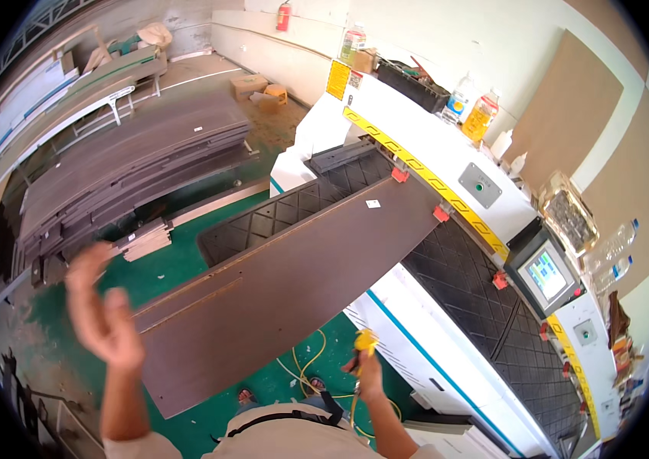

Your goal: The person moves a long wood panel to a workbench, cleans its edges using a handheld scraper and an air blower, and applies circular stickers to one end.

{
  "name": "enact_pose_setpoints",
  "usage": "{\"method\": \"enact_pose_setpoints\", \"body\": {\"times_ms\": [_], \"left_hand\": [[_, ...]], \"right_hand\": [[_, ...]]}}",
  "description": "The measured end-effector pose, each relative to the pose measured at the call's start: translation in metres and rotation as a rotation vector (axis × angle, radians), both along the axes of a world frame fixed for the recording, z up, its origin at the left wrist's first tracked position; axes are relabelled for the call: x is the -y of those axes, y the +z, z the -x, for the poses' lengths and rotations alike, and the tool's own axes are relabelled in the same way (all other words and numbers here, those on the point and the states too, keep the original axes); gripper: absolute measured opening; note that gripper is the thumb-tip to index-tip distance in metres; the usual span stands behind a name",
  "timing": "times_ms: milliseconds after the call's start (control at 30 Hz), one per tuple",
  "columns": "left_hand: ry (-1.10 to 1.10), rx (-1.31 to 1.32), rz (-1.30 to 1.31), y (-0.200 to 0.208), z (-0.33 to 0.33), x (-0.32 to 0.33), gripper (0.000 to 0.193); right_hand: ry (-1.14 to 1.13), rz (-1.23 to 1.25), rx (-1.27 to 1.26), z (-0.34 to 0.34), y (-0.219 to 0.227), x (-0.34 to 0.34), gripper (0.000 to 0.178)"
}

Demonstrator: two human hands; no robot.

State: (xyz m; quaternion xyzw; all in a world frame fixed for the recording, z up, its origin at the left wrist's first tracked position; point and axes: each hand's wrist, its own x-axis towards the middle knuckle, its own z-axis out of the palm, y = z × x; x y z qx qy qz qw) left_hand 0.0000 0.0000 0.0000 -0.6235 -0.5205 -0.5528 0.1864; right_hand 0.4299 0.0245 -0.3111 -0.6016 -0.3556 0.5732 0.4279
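Note:
A long dark brown board [294,287] with a narrow groove near its left edge and a small white label lies slantwise across the machine's black ribbed bed [485,294]. Its near left end juts out over the floor. My left hand [106,314] is raised beside that end, slightly blurred, with its fingers apart and nothing in it. In my right hand [370,379] is a yellow air blow gun [366,341], held near the board's front edge. A thin yellow hose [309,353] loops down by my feet.
A white machine beam [432,145] with red clamps crosses above the bed and carries a control screen [546,275], bottles and a black tool tray [414,84]. Stacked brown boards [129,161] stand at the left. Cardboard boxes [249,86] sit by the back wall.

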Motion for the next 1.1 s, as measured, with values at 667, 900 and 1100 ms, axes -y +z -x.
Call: {"method": "enact_pose_setpoints", "body": {"times_ms": [667,900,1100], "left_hand": [[0.126,2.316,0.457,-0.398,0.041,0.251,0.074],[0.230,2.252,0.571,-0.384,0.090,0.244,0.080],[0.210,2.160,0.355,-0.415,0.250,0.247,0.068]], "right_hand": [[0.297,0.267,0.462,0.011,0.114,0.018,0.041],[1.471,0.441,0.213,0.178,0.139,0.042,0.042],[1.135,0.367,0.101,0.162,0.119,-0.003,0.042]]}}
